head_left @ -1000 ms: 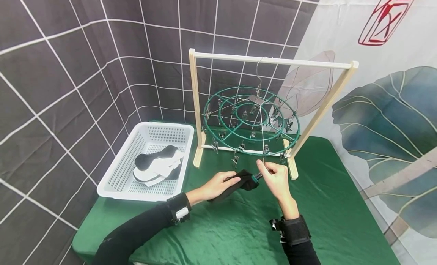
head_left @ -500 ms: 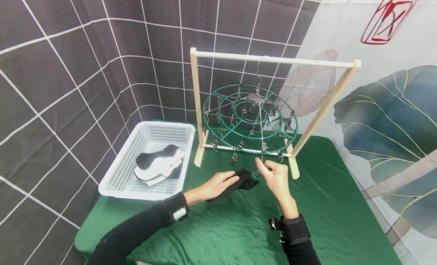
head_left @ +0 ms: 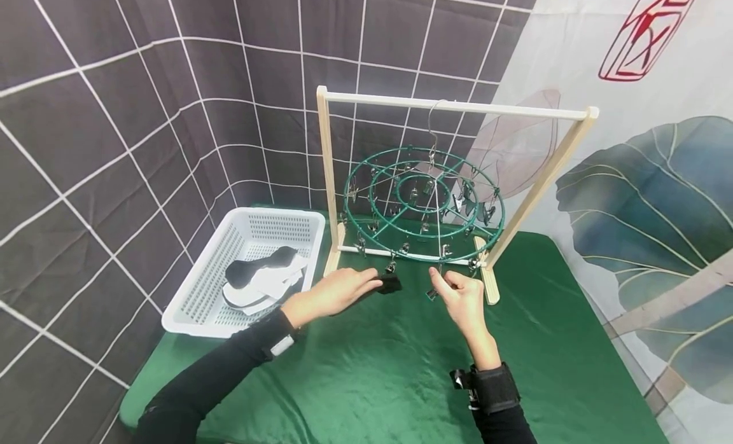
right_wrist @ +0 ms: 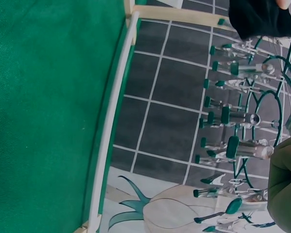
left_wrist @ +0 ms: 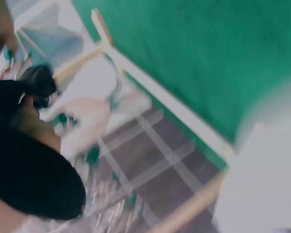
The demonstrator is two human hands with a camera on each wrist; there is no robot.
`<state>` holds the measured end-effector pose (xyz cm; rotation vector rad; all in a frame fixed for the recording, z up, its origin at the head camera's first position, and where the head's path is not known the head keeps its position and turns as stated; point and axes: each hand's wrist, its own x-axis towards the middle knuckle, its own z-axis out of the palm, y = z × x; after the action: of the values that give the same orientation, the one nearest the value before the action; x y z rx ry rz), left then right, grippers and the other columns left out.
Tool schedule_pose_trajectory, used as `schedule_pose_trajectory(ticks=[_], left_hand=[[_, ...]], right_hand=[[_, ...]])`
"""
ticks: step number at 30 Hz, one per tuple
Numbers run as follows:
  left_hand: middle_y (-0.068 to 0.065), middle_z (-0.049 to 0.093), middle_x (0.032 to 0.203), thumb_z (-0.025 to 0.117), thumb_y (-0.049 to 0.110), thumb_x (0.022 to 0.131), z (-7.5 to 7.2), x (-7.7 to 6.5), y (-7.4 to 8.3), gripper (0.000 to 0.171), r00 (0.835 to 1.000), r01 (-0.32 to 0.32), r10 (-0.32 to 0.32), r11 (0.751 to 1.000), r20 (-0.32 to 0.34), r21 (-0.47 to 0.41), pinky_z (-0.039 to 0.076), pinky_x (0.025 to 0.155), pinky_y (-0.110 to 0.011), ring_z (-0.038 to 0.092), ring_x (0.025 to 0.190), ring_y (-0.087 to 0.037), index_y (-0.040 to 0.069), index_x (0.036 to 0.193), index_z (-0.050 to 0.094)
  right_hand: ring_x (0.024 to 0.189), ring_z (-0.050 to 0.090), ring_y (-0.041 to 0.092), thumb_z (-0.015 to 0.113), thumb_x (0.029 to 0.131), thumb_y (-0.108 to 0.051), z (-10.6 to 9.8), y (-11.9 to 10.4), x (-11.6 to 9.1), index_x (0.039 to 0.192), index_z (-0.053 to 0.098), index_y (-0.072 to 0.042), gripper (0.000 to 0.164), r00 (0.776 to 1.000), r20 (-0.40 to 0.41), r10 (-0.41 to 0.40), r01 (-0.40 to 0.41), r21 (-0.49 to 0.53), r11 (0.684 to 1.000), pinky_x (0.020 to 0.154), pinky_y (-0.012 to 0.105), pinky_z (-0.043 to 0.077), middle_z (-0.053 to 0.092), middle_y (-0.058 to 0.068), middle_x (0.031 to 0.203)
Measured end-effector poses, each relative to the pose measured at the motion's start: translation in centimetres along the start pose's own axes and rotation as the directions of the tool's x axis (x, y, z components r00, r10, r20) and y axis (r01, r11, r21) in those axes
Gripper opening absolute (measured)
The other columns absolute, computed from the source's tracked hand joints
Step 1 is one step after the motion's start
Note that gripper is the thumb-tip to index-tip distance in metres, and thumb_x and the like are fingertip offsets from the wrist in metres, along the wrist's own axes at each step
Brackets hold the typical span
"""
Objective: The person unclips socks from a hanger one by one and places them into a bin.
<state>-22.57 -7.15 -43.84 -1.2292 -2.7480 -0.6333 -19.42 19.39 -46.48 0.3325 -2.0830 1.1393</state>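
My left hand (head_left: 336, 290) holds a black sock (head_left: 389, 284), its end sticking out past the fingers just below the front rim of a green round clip hanger (head_left: 395, 248). In the left wrist view, which is blurred, the sock (left_wrist: 43, 179) fills the left side. My right hand (head_left: 465, 298) grips a metal clip (head_left: 432, 294) at the hanger's front right; the clip's green tip shows beyond the fingers. The sock is apart from that clip. In the right wrist view the curled right hand (right_wrist: 285, 184) is at the right edge, with the sock (right_wrist: 262, 19) above it.
A white wooden-legged rack (head_left: 458, 105) bears the hanger, with several clips (right_wrist: 245, 119) dangling. At left a white perforated basket (head_left: 195, 285) contains white cloth pieces (head_left: 266, 284) and a dark grey one (head_left: 254, 269). Green cloth (head_left: 401, 380) covers the table.
My left hand has moved left and slightly up with the black sock, away from the clip in my right hand. The right hand has stayed nearly still.
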Motion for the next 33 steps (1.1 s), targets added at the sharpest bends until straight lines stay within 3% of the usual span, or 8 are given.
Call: schedule_pose_trajectory(ticks=[4,8,11,17,21,28,30,33], left_hand=[[0.002,0.057,0.067,0.051,0.031,0.106,-2.5,-0.8,-1.5,0.019,1.0,0.007,-0.009,0.993,0.021,0.121,0.051,0.058,-0.036,0.064,0.064,-0.02,0.015,0.098,0.056],[-0.002,0.063,0.076,0.044,0.029,0.109,-4.7,-1.5,-3.5,0.022,0.987,0.128,-0.132,0.991,0.092,0.048,0.053,0.063,-0.037,0.063,0.068,-0.02,0.013,0.104,0.058],[-0.009,0.067,0.084,0.039,0.026,0.11,-5.3,-2.0,-6.3,0.027,0.969,0.223,-0.223,0.975,0.106,0.012,0.056,0.07,-0.042,0.067,0.075,-0.025,0.007,0.11,0.059],[-0.031,0.066,0.121,0.033,0.019,0.11,-4.0,-3.5,-12.2,0.039,0.932,0.323,-0.335,0.941,0.14,0.1,0.049,0.103,-0.056,0.064,0.117,-0.046,-0.008,0.128,0.055],[-0.032,0.063,0.126,0.035,0.017,0.109,-3.1,-4.3,-14.8,0.039,0.905,0.356,-0.381,0.922,0.19,0.153,0.045,0.107,-0.057,0.06,0.122,-0.049,-0.009,0.128,0.056],[-0.031,0.066,0.116,0.037,0.02,0.108,-1.9,-4.6,-16.0,0.038,0.803,0.462,-0.527,0.846,0.279,0.267,0.049,0.103,-0.057,0.062,0.117,-0.049,-0.01,0.122,0.056],[-0.032,0.066,0.117,0.037,0.022,0.108,-1.5,-4.3,-15.9,0.041,0.789,0.478,-0.554,0.826,0.267,0.299,0.049,0.103,-0.056,0.062,0.117,-0.049,-0.011,0.124,0.055],[-0.032,0.067,0.114,0.04,0.024,0.108,-0.8,-4.1,-15.8,0.043,0.795,0.464,-0.56,0.809,0.233,0.362,0.053,0.097,-0.055,0.065,0.112,-0.048,-0.013,0.125,0.054]], right_hand=[[0.045,0.018,-0.004,0.076,0.087,-0.006,0.0,0.4,-0.9,0.046,0.031,-0.013,0.061,0.999,0.011,0.033,-0.033,0.013,0.999,0.044,0.016,0.015,0.027,-0.005,0.043],[0.046,0.016,-0.003,0.077,0.084,-0.002,0.1,0.6,-1.6,0.047,0.029,-0.012,0.061,1.0,0.002,0.025,-0.025,0.013,1.0,0.046,0.013,0.013,0.024,-0.003,0.044],[0.049,0.014,-0.009,0.078,0.082,0.001,0.2,0.5,-1.6,0.047,0.028,-0.011,0.062,1.0,-0.005,0.03,-0.03,0.006,1.0,0.047,0.012,0.012,0.023,-0.001,0.044],[0.049,0.012,-0.006,0.075,0.08,0.008,-0.1,-1.5,-0.9,0.048,0.026,-0.006,0.06,0.999,-0.015,0.037,-0.037,0.026,0.999,0.049,0.011,0.011,0.021,0.003,0.045],[0.047,0.013,-0.002,0.074,0.08,0.01,-0.4,-2.9,-0.3,0.049,0.026,-0.004,0.059,0.999,-0.012,0.031,-0.031,0.04,0.999,0.049,0.011,0.011,0.021,0.003,0.045],[0.047,0.013,-0.003,0.074,0.08,0.009,-0.4,-3.2,0.1,0.049,0.027,-0.007,0.058,1.0,0.007,0.031,-0.031,0.046,0.998,0.047,0.015,0.013,0.022,-0.002,0.046],[0.047,0.013,-0.002,0.074,0.08,0.009,-0.3,-2.9,0.1,0.049,0.027,-0.006,0.058,0.999,0.008,0.043,-0.043,0.049,0.998,0.047,0.015,0.013,0.022,-0.003,0.047],[0.048,0.012,-0.006,0.074,0.081,0.009,0.0,-1.8,-0.2,0.049,0.027,-0.006,0.059,0.998,0.002,0.055,-0.055,0.048,0.997,0.049,0.014,0.012,0.022,-0.002,0.047]])
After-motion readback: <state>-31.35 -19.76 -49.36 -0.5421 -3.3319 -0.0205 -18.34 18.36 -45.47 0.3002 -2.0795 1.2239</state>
